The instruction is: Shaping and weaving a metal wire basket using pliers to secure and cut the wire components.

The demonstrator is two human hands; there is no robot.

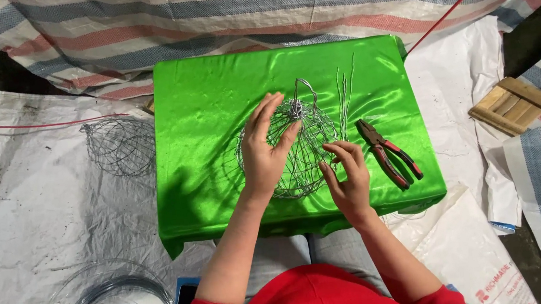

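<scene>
The left hand [262,147] lies flat and spread across the top of a rounded wire frame [296,148], palm down, fingers reaching toward the twisted knot where the wires meet; it presses, it does not grip. The right hand [347,176] comes in at the frame's lower right edge, fingertips half-curled and pinching at a strand there, though whether it truly has hold of the wire I cannot tell. The frame sits in the middle of a small table draped in shiny green cloth [202,112], well inside its edges.

Just to the right, red-handled pliers [389,152] lie with jaws parted, and a few loose straight wires [344,96] rest beside the frame. Off the table to the left, a second wire frame [118,144] sits on the white sheeting [28,212], with a coil of wire [110,299] nearer the knees.

Risks from here, as I judge them: the satin is slick, so a hard push from the flat palm could skid the frame sideways. Cut wire ends could prick the fingertips or snag the cloth. Pressing too hard could flatten the rounded shape.
</scene>
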